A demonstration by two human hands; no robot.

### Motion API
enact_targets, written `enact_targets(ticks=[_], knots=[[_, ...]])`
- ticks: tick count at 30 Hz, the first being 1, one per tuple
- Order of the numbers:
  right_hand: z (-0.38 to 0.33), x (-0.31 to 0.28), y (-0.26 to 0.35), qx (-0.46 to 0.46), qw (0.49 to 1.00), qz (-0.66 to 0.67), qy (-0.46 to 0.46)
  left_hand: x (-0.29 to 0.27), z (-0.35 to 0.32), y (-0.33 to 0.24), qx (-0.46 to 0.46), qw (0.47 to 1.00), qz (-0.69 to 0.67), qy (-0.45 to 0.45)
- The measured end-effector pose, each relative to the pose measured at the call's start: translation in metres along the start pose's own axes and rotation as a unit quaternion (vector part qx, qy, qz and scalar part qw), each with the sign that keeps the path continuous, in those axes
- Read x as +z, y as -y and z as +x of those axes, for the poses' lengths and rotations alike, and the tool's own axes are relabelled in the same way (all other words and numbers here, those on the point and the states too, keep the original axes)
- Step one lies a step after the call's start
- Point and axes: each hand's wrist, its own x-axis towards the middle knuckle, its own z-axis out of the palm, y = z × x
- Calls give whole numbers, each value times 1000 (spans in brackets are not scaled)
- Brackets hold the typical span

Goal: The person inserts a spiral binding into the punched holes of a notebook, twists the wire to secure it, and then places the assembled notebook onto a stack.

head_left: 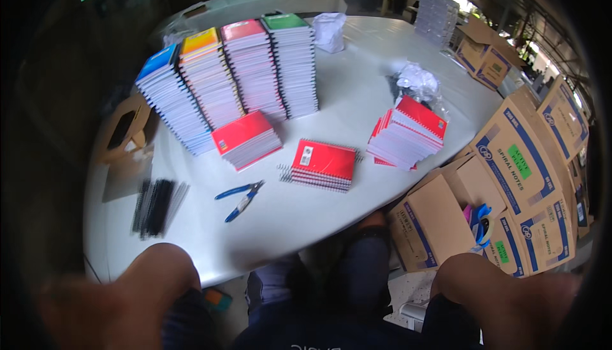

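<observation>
Hands, mine, one pair: out of view; I cannot tell how far open they are or whether they hold anything. My bent left arm (153,273) shows at near left, my bent right arm (478,280) at near right, both bare.

Bench (357,104), one: pale top, before me.

Black spiral coils (156,208), one bundle: near left on my bench, the things nearest my left arm.

Pliers (241,205), one pair: blue handles spread; near edge, right of the coils.

Red-covered spiral notebooks, three low stacks: left stack (247,138), fanned, just before the tall stacks; middle stack (323,164), squarer, right of the pliers; right stack (411,133), uneven.

Tall notebook stacks, four, side by side at far left: blue (172,95), yellow (210,79), pink (253,69), green (293,66).

Clear crumpled plastic (417,81): beyond the right stack.

White bag (329,32): far side, right of the green stack.

Open carton (433,226), brown: beyond my right arm, a blue-and-tan item (482,224) at its opening.
</observation>
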Motion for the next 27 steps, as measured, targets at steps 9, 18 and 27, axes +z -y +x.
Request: enact_targets(ticks=[9,18,27], knots=[[-96,152,9,590,705,384,-89,220,-220,-32,-110,920,-78,368],[-160,223,-14,659,182,729,-28,202,-199,-23,-124,877,-144,441],[-165,218,-2,649,353,674,3,91,-161,-88,16,849,-271,454]])
